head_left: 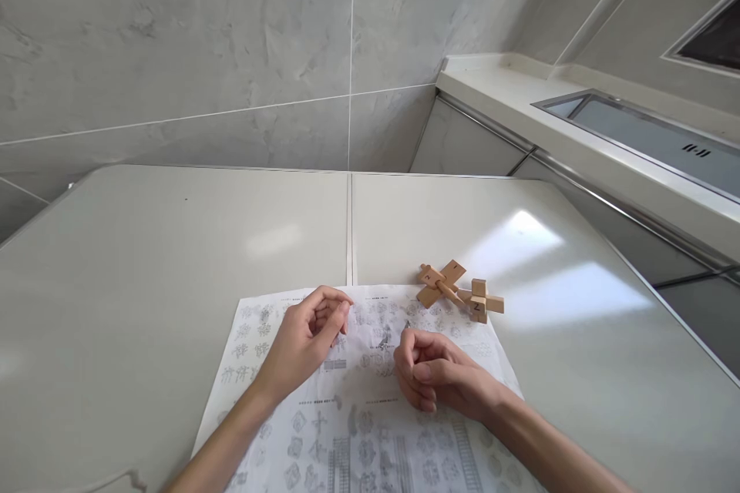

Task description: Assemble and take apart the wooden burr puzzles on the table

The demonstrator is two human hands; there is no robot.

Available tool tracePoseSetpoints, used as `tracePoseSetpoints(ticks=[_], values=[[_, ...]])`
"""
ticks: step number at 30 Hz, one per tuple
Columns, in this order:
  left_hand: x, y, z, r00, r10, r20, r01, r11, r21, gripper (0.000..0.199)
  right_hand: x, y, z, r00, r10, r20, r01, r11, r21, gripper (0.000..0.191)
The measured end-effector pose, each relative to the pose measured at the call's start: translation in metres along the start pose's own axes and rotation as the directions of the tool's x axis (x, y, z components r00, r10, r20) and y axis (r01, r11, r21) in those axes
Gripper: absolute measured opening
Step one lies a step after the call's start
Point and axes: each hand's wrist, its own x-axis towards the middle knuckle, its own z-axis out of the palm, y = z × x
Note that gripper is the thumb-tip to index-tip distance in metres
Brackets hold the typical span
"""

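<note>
Printed sheet (364, 389) lies on the worktop (144, 285) beneath my 2 hands; a wooden star puzzle (442, 283) and a wooden block cross (479, 306) sit at its far right corner, beyond my right hand (442, 371). That hand and my left hand (312, 330) angle inward, well apart, fingers loosely curled, thumbs drawn in; I cannot tell whether either grips anything.

The left hand (312, 331) and right hand (442, 373) were loosely curled above a printed sheet (367, 385) on the pale table (144, 262); a crossed wooden piece (440, 283) lay just beside a blockier wooden piece (479, 303) at the sheet's far right corner, both numbered
</note>
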Motion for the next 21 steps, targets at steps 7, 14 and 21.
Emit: tracePoseSetpoints(ticks=[7, 14, 21], values=[[0.0, 0.001, 0.0, 1.0, -0.007, 0.002, 0.007, 1.0, 0.008, 0.035, 0.001, 0.0, 0.001, 1.0, 0.011, -0.025, -0.01, 0.999, 0.033, 0.001], [-0.001, 0.003, 0.0, 1.0, -0.004, -0.006, 0.004, 1.0, 0.024, 0.037, -0.001, -0.007, 0.001, 0.991, -0.104, -0.087, 0.126, 0.945, 0.303, 0.023], [0.0, 0.001, 0.0, 1.0, 0.003, -0.006, -0.003, 0.999, 0.039, 0.037, -0.007, -0.006, -0.008, 0.94, -0.204, -0.274, 0.314, 0.832, 0.458, 0.039]])
